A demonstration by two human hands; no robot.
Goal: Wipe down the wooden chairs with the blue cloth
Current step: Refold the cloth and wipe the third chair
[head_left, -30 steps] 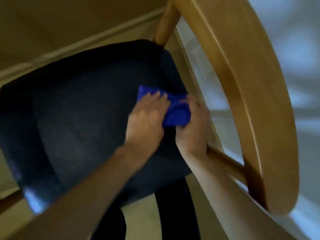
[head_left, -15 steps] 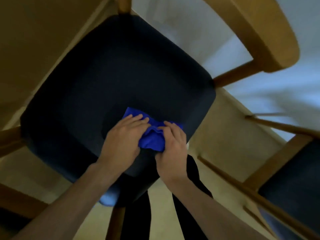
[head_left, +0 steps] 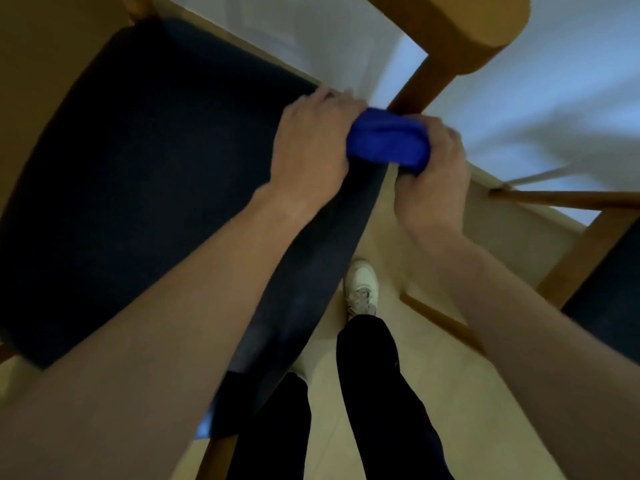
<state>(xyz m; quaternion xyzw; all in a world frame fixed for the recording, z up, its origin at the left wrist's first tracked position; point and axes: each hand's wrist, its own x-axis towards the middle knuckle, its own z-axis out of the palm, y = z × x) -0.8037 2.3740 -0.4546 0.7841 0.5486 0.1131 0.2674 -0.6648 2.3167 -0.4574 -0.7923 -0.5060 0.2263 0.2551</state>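
Blue cloth (head_left: 388, 142) gripped by both hands, seemingly at chair (head_left: 156, 168) corner.

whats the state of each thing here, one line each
blue cloth: bunched up, held between both hands at the seat's corner
left hand: fingers curled on the cloth
right hand: grips the cloth's other end
chair seat: dark cushion, nothing else on it
wooden chair back: upright, untouched

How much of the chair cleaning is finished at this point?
Nothing shows as finished; no wiped wood can be told apart. In hand: the left hand and right hand both grip the bunched blue cloth at the dark seat corner, by a wooden post. Left: the backrest and the second chair.
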